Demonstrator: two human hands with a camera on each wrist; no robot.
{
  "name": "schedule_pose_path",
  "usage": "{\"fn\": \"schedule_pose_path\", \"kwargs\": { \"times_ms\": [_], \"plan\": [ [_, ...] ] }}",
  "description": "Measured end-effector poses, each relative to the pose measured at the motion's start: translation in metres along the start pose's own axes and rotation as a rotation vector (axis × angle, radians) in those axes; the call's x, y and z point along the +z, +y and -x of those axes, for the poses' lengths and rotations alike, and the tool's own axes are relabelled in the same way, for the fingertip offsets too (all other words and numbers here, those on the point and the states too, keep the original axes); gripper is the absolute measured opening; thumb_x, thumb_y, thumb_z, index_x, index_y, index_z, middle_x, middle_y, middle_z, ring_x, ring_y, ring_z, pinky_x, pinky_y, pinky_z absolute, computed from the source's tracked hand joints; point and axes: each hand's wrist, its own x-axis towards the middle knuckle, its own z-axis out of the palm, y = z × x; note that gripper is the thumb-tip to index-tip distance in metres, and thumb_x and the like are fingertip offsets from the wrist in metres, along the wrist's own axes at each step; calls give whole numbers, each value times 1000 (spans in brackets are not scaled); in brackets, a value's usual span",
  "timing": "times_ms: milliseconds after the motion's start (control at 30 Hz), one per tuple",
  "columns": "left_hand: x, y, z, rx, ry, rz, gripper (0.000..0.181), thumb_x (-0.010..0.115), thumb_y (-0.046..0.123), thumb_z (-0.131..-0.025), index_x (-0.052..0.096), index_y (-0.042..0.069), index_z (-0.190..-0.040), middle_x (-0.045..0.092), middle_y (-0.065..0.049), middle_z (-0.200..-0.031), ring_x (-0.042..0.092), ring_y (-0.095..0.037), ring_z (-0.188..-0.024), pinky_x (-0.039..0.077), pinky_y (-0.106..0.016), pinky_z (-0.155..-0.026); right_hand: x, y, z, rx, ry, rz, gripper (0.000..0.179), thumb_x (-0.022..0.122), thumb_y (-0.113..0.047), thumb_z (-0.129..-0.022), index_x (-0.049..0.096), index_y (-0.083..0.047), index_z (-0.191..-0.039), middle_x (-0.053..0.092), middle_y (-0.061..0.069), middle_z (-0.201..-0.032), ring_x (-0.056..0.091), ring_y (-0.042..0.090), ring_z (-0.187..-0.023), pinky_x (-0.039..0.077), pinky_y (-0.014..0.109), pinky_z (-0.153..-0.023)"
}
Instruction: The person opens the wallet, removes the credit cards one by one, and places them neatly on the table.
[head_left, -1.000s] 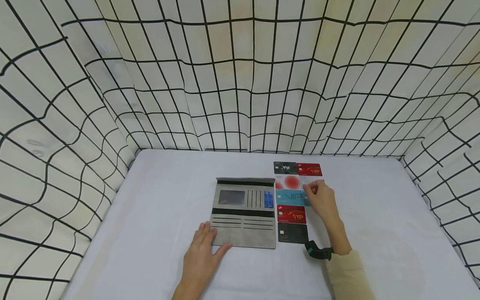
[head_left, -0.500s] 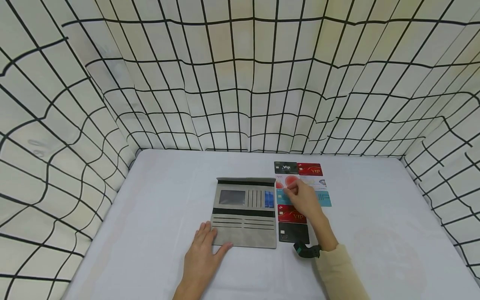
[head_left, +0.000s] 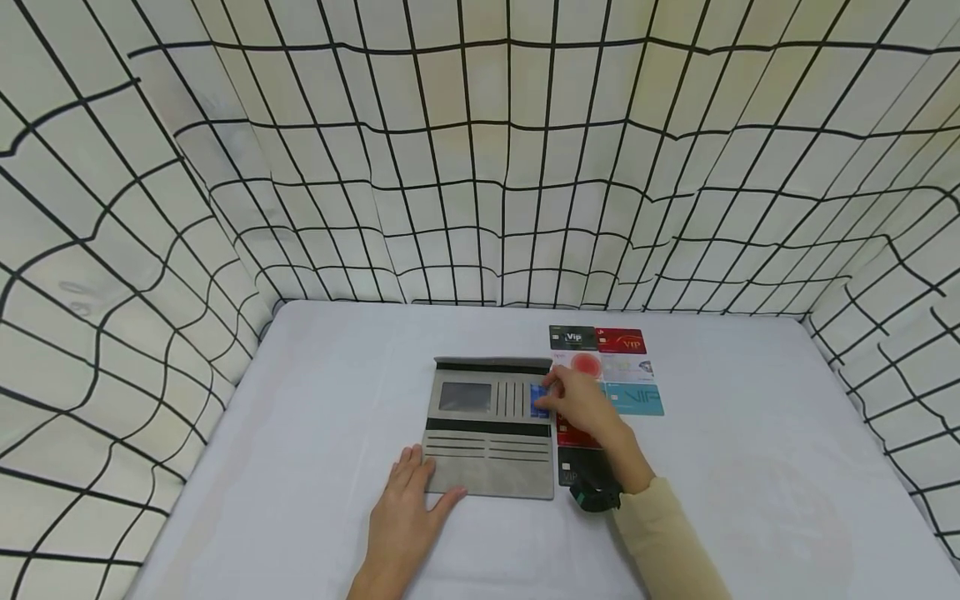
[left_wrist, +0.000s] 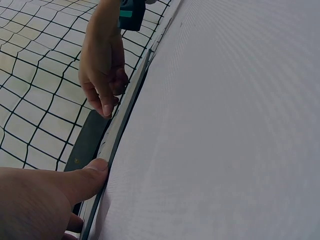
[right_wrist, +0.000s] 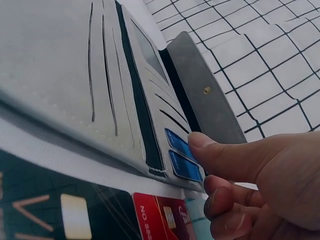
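A grey wallet [head_left: 488, 478] lies unfolded on the white table, its slots and a clear window facing up. Two blue cards [right_wrist: 185, 164] sit side by side in slots at its right edge. My right hand [head_left: 581, 402] is over that edge. In the right wrist view its thumb tip [right_wrist: 201, 140] lies at the farther blue card; the other fingers are bent at the wallet's edge. The head view shows a gap between thumb and index finger. My left hand [head_left: 401, 508] rests on the wallet's lower left corner, its thumb [left_wrist: 95, 170] along the near edge.
Right of the wallet lie several cards in rows, among them a dark Vip card [head_left: 573, 337], a red one [head_left: 621, 341] and a teal one [head_left: 634, 399]. My right forearm covers part of the lower ones. Black netting [head_left: 502, 208] over white walls surrounds the table.
My right hand has moved left from the loose cards to the blue cards in the wallet, uncovering the right-hand teal card. My left hand has stayed on the wallet's corner.
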Motion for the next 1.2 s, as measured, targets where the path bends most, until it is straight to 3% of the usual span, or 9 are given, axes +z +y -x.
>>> {"fn": "schedule_pose_path", "kwargs": {
  "times_ms": [633, 1200],
  "plan": [
    [-1, 2, 0, -14, 6, -8, 61, 81, 43, -81, 68, -3, -119, 57, -24, -142, 52, -42, -135, 43, -53, -113, 2, -12, -5, -9, -47, 18, 35, 81, -14, -85, 65, -6, -115, 59, 4, -77, 55, 15, -66, 50, 23, -58],
    [0, 2, 0, -20, -7, -12, 62, 80, 45, -82, 67, -2, -121, 55, -24, -144, 50, -42, -137, 40, -53, -114, 1, -16, -12, -1, -84, 61, 30, 79, -13, -87, 63, -6, -112, 63, 4, -84, 58, 15, -73, 53, 24, -68]
  ]
}}
